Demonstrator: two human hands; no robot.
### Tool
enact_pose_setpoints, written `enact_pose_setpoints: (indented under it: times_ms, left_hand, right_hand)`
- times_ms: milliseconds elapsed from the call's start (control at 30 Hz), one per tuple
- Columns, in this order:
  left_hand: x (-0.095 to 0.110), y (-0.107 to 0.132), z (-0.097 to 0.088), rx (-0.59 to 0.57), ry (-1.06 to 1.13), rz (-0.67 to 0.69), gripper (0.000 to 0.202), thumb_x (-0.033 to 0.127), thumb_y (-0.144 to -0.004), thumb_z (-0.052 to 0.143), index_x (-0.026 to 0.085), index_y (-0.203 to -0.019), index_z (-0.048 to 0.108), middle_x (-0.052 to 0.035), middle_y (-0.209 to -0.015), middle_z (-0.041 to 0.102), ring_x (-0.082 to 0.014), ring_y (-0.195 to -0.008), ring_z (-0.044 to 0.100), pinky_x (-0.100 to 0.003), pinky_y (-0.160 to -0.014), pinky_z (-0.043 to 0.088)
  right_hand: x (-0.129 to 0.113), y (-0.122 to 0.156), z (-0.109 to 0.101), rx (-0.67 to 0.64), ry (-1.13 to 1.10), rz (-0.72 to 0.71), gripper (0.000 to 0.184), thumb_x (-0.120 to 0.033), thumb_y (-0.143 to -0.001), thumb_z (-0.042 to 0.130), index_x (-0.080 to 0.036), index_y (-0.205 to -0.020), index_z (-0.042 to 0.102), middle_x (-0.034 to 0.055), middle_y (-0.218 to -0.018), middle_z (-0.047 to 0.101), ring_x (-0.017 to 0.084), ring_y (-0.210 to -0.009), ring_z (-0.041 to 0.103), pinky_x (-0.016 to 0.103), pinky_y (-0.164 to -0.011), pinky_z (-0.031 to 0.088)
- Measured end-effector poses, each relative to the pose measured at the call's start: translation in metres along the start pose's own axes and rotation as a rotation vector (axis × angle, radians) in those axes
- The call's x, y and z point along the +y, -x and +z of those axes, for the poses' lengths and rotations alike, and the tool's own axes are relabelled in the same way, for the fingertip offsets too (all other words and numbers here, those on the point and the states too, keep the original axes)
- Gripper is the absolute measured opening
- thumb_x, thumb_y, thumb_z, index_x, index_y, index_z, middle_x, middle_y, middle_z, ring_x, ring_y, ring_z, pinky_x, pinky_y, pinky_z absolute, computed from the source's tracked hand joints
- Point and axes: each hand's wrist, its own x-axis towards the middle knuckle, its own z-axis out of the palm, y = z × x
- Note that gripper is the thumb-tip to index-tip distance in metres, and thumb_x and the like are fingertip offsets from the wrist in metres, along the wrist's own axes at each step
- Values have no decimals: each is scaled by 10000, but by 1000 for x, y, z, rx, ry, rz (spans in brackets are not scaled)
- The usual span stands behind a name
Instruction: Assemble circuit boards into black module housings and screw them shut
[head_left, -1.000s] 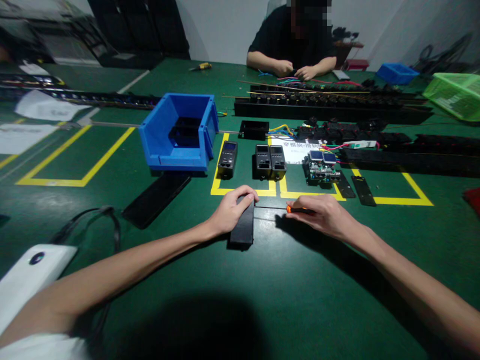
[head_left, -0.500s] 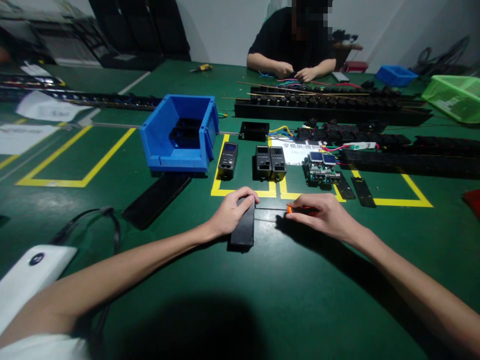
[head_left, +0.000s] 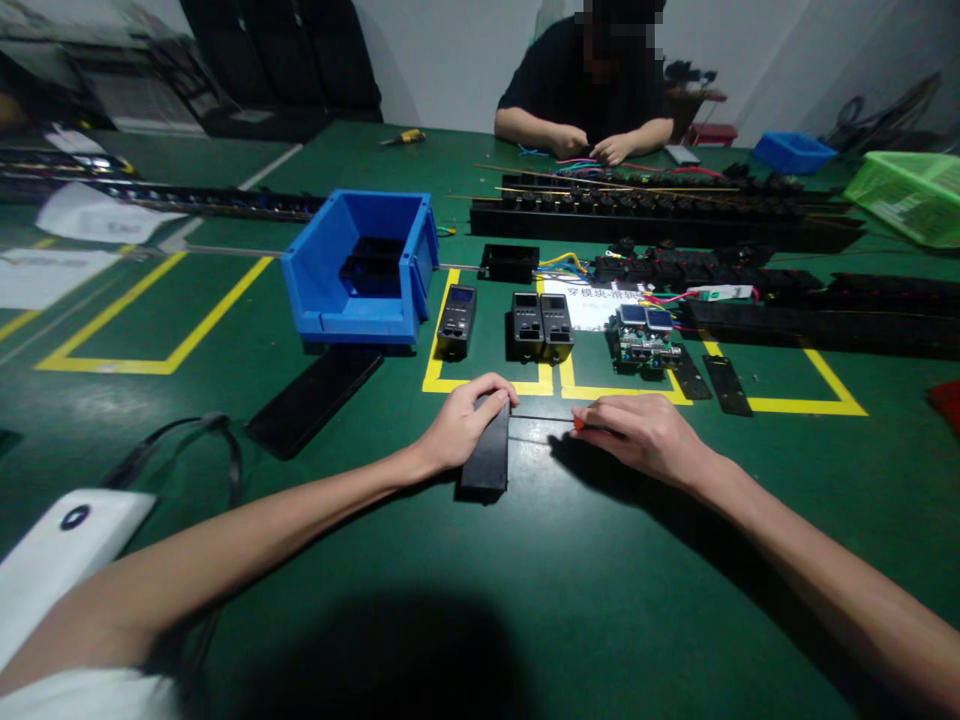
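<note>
My left hand [head_left: 459, 426] curls over the far end of a black rectangular block [head_left: 487, 458] that stands on the green table [head_left: 480, 580]. My right hand [head_left: 643, 432] is closed on an orange-handled screwdriver [head_left: 579, 424]; only a sliver of the handle shows under the fingers. Its thin metal shaft [head_left: 534, 418] lies level and reaches left to the block's right side near my left fingertips.
A blue bin [head_left: 360, 264] with black parts stands behind left. Black meter modules [head_left: 455, 320] and a wired module [head_left: 642, 338] sit in yellow-taped squares. A flat black plate [head_left: 313, 396] lies left. Long black power strips [head_left: 660, 218] and a seated person's hands [head_left: 592, 146] are beyond.
My right hand has rolled a little over the screwdriver, covering more of its orange handle. The left hand and the block have stayed put.
</note>
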Motion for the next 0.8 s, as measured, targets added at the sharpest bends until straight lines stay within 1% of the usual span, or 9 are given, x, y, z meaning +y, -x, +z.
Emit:
enact_pose_setpoints:
  times_ms: [167, 300, 400, 500, 667, 800]
  left_hand:
    - [1, -1, 0, 1, 4, 0, 247, 308, -955, 453, 154, -876, 629, -36, -889, 639, -176, -889, 585, -295, -859, 419]
    - [2, 0, 0, -1, 0, -4, 244, 302, -956, 452, 153, -880, 629, -37, -894, 639, -176, -895, 587, -295, -861, 418]
    - [3, 0, 0, -6, -2, -4, 245, 299, -956, 448, 152, -881, 629, -38, -895, 639, -177, -898, 588, -296, -861, 420]
    - [3, 0, 0, -8, -9, -5, 246, 299, -954, 446, 154, -881, 630, -42, -900, 641, -182, -905, 590, -301, -864, 423]
    - [4, 0, 0, -13, -13, -9, 245, 298, -951, 448, 154, -881, 633, -47, -904, 647, -187, -909, 595, -308, -874, 430]
    - [4, 1, 0, -16, -18, -7, 248, 297, -951, 442, 156, -882, 634, -51, -913, 653, -192, -922, 597, -317, -887, 434]
  right_hand:
    - [-4, -2, -3, -64, -215, 161, 239, -343, -938, 589, -149, -822, 666, 82, -784, 726, 150, -630, 656, 244, -549, 428]
    - [-4, -3, -6, -111, -360, 304, 270, -415, -903, 626, -153, -896, 687, 97, -887, 746, 172, -699, 679, 252, -576, 452]
    - [-5, -6, -8, -131, -456, 389, 293, -443, -885, 640, -160, -928, 708, 86, -923, 745, 185, -770, 682, 260, -626, 472]
    - [-7, -10, -9, -137, -558, 462, 307, -457, -862, 662, -157, -902, 715, 64, -871, 734, 182, -783, 667, 258, -643, 467]
    - [-11, -14, -10, -148, -701, 573, 326, -466, -833, 687, -141, -844, 701, 30, -744, 678, 136, -656, 593, 242, -573, 422]
    - [-13, -15, -12, -162, -796, 608, 316, -456, -824, 694, -140, -838, 688, 26, -726, 670, 120, -609, 572, 241, -551, 428]
